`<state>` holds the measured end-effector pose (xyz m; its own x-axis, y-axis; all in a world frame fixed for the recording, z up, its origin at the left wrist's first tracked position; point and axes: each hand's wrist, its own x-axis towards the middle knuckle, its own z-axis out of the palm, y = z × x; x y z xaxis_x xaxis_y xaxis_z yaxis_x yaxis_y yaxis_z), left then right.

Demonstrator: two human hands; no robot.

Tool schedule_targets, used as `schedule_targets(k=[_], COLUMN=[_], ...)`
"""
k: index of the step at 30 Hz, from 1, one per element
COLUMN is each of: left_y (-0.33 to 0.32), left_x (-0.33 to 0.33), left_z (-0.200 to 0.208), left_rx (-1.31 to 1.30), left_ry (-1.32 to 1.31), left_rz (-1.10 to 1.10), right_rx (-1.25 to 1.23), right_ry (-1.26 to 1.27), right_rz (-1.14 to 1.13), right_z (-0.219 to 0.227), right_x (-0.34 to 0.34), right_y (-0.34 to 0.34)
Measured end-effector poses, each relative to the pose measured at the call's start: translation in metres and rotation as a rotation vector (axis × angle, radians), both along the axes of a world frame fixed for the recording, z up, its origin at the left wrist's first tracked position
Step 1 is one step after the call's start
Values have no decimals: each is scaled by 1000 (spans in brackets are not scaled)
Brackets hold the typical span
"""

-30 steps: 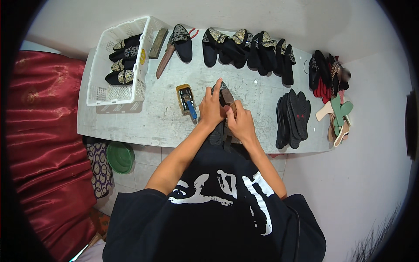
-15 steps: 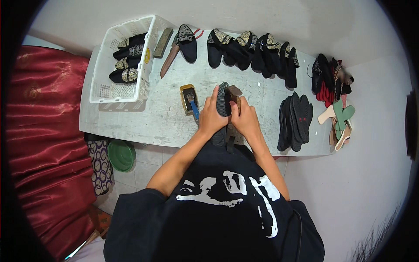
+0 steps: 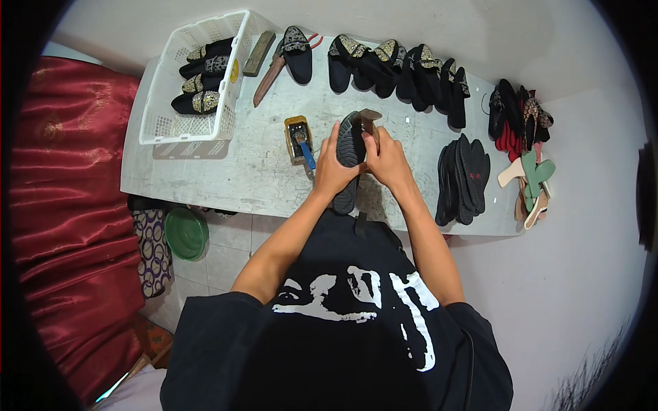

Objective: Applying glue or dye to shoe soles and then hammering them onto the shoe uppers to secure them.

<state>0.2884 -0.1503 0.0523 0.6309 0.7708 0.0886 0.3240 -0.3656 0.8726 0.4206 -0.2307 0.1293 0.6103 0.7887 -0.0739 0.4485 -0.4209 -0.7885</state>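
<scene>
My left hand (image 3: 334, 168) is wrapped round a black slip-on shoe (image 3: 348, 140), its ridged sole turned up toward me and tilted. Close against it, my right hand (image 3: 389, 159) is closed on a hammer, whose worn brown head (image 3: 371, 114) shows beside the toe end of the sole. The fingers hide most of the hammer's handle and the middle of the shoe. Just left of my left hand lies a yellowish tub (image 3: 297, 130) of dark glue-like stuff, with a blue-handled brush (image 3: 306, 155) resting in it.
At the back left, a white plastic basket (image 3: 225, 123) holds several decorated black shoes. A sheathed-looking brown tool (image 3: 269, 82), a block (image 3: 259, 53) and more black shoes (image 3: 384, 68) line the back edge. Dark soles (image 3: 466, 179) are stacked at right, near green-and-cream pieces (image 3: 531, 175).
The hammer head has shifted up toward the toe end of the sole. Both hands still hold their things, and the whole view has tilted slightly.
</scene>
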Motion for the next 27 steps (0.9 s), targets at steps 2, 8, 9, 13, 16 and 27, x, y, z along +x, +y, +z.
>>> schedule_targets(k=[2, 8, 9, 13, 16, 27], left_y=[-16, -22, -20, -21, -21, -22], left_x=[-15, -42, -42, -41, -40, -37], left_z=[-49, -55, -52, -46, -43, -42], left_rx=[-241, -1108, -1079, -911, -766, -658], left_ry=[-162, -316, -286, -122, -70, -42], left_rz=[47, -30, -57, -38, -20, -21], right_rx=[-38, 22, 24, -5, 116, 225], right_ry=[-33, 65, 64, 385, 379, -13], right_rz=[10, -36, -34, -59, -58, -108], right_z=[1, 0, 1, 18, 19, 5], right_x=[-4, -1, 3, 3, -4, -23], right_y=[1, -2, -2, -5, -10, -17])
